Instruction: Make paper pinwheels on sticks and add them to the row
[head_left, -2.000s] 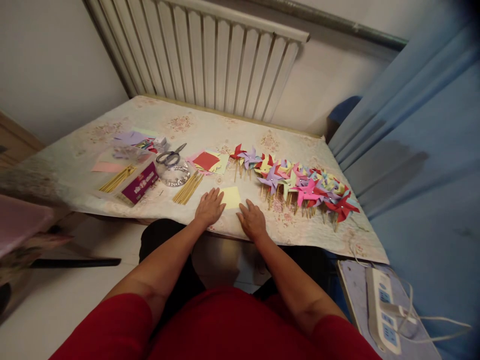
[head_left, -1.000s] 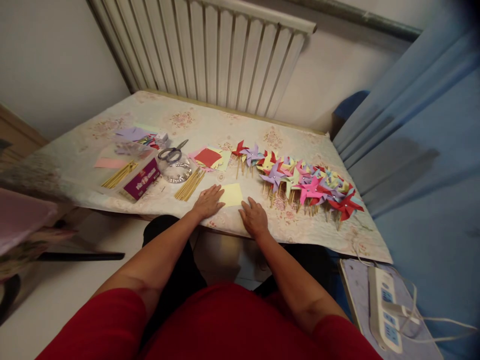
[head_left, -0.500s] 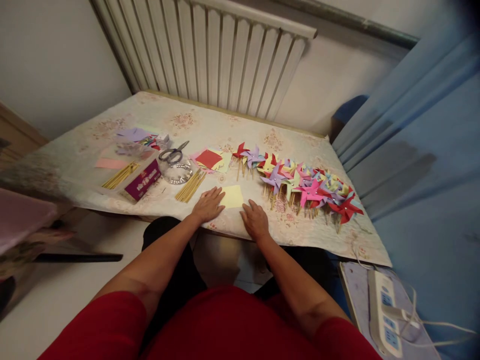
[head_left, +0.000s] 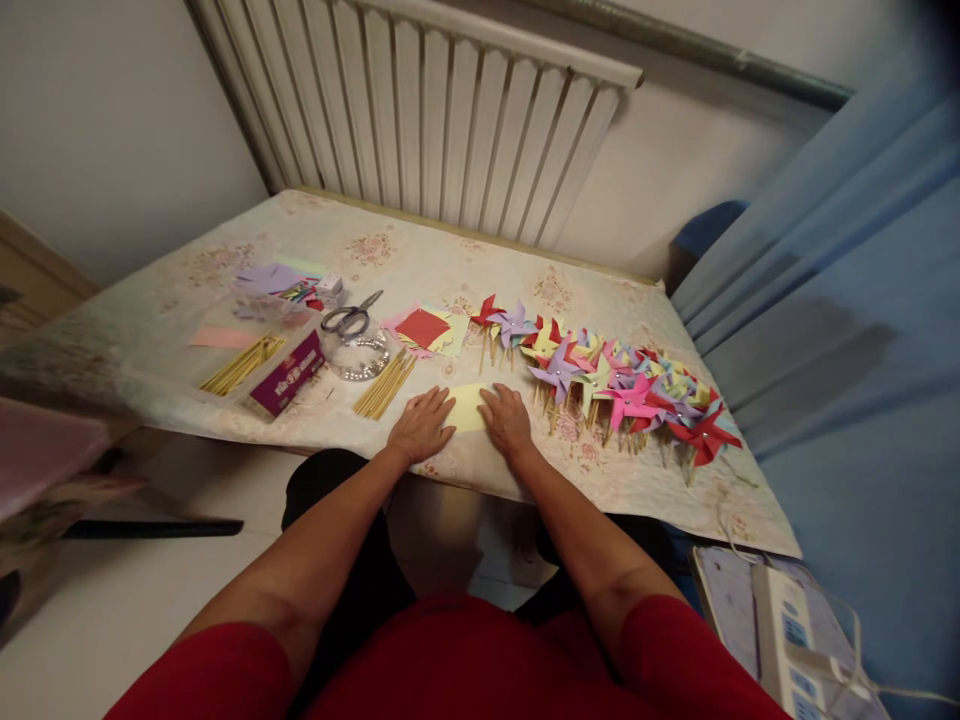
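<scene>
A pale yellow paper square (head_left: pixel 468 407) lies near the front edge of the table (head_left: pixel 420 250). My left hand (head_left: pixel 422 424) rests flat on its left edge with fingers stretched out. My right hand (head_left: pixel 507 421) lies on the paper's right edge, fingers extended, covering part of it. Both hands press on the sheet and hold nothing else. A stack of red, pink and yellow paper squares (head_left: pixel 424 328) sits just behind it.
A long row of finished paper pinwheels (head_left: pixel 622 383) runs along the right. Wooden sticks (head_left: pixel 384 384), scissors (head_left: pixel 349 316), a clear round container (head_left: pixel 358 355), a purple box (head_left: pixel 288 372) and more sticks (head_left: pixel 240 364) lie left. A power strip (head_left: pixel 787 630) sits at lower right.
My right hand has slid up and left onto the yellow paper's right edge. The left hand stays on its left side. The camera view shifted slightly.
</scene>
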